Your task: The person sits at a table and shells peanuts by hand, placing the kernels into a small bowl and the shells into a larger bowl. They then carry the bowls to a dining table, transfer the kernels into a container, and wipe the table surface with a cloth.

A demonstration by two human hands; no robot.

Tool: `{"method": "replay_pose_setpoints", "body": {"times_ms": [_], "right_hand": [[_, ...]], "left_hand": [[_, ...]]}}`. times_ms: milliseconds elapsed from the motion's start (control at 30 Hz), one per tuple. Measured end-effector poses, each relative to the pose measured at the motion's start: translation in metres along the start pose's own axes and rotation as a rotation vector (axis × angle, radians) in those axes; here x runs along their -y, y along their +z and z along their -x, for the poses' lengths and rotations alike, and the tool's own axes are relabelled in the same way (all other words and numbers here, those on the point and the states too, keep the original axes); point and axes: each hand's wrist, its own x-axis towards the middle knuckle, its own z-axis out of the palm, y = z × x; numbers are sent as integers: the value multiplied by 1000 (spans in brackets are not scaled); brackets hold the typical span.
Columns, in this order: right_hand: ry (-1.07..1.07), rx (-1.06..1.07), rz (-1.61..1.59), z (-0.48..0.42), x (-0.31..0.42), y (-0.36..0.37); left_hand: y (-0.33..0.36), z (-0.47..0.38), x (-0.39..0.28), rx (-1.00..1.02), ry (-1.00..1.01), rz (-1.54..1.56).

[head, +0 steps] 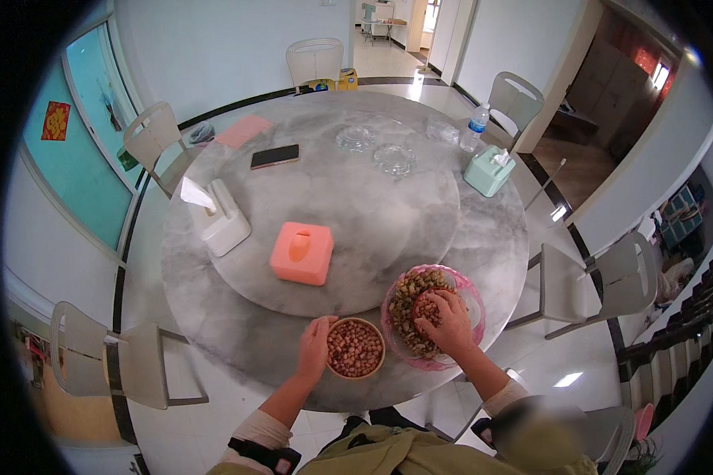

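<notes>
My left hand [315,347] is around the left side of a round bowl [382,359] on the near edge of the table. Shelled, reddish-brown peanuts [355,348] fill this bowl. To its right stands a clear, pink-rimmed plastic basin [476,300] heaped with what look like peanut shells [405,297]. A smaller red bowl [416,309] sits among the shells, with more peanut kernels [429,310] inside. My right hand [451,320] reaches over this small bowl from the right, thumb and fingers spread across its rim. The palm hides the bowl's right part.
On the round marble-look table [273,362] is a raised disc [356,237] carrying a coral tissue box [302,254], a phone [275,156] and glass dishes [395,160]. A white tissue box [221,219], green tissue box [488,172] and water bottle [475,129] stand farther out. Chairs [594,285] surround it.
</notes>
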Motion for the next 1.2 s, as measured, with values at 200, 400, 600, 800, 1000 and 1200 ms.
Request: {"method": "replay_pose_setpoints", "body": {"times_ms": [200, 400, 600, 800, 1000, 1200], "right_hand": [[-30, -42, 209, 1, -21, 23], [-89, -24, 131, -3, -32, 34], [-261, -109, 134, -14, -40, 41], [-138, -136, 118, -19, -53, 49], [221, -60, -57, -29, -61, 45], [561, -138, -548, -48, -37, 23]], "left_hand": [[18, -9, -23, 1, 484, -462], [21, -7, -25, -14, 571, -490], [21, -3, -24, -30, 536, -523], [20, -2, -24, -34, 503, -553], [17, -1, -21, -42, 417, -492], [13, 1, -14, -41, 320, -257]]}}
